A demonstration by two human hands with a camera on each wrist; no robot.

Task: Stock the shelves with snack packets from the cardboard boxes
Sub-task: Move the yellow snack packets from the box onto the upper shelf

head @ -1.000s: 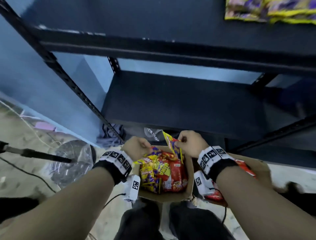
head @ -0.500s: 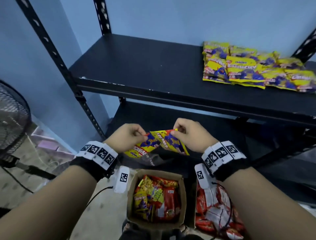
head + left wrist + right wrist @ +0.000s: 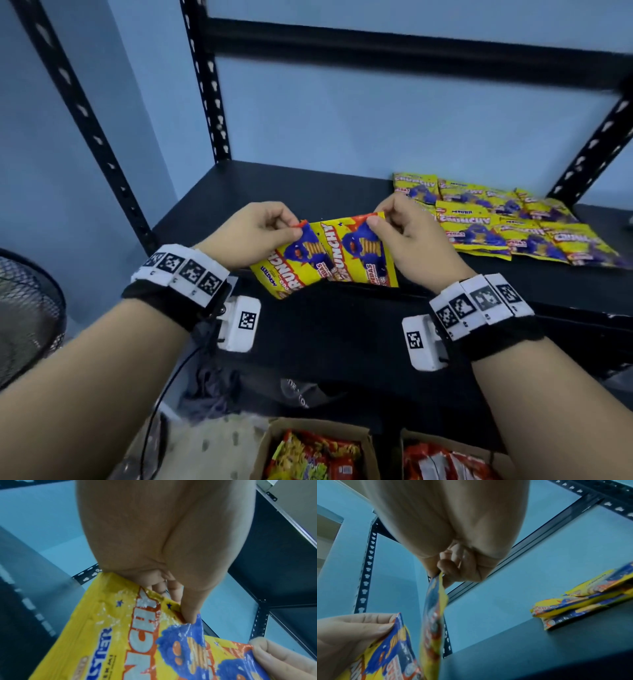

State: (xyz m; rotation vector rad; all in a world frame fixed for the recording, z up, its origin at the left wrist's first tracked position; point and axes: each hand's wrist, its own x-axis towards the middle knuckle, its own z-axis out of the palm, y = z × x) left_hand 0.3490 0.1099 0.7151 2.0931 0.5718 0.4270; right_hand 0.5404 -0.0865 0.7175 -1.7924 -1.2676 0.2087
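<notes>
Our left hand [image 3: 255, 233] pinches the top corner of one yellow snack packet [image 3: 291, 263] between thumb and curled fingers, and our right hand [image 3: 407, 233] pinches the top edge of a second yellow packet [image 3: 363, 255] the same way. We hold the pair side by side, edges overlapping, hanging down in front of the black shelf [image 3: 274, 185] just above its front lip. From the left wrist we see the thumb [image 3: 188, 612] pressed onto the crinkled foil of its packet [image 3: 130, 635]; from the right wrist the other packet [image 3: 433, 615] hangs nearly edge-on below the curled fingers [image 3: 448, 563]. On the right part of the shelf lies a group of matching yellow packets [image 3: 507, 222], flat and overlapping in rows, near our right hand but not touching what we hold. Below us, at the bottom of the head view, stand two open cardboard boxes, the left box [image 3: 274, 442] with mixed red and yellow packets and the right box [image 3: 407, 442] with red and white ones.
</notes>
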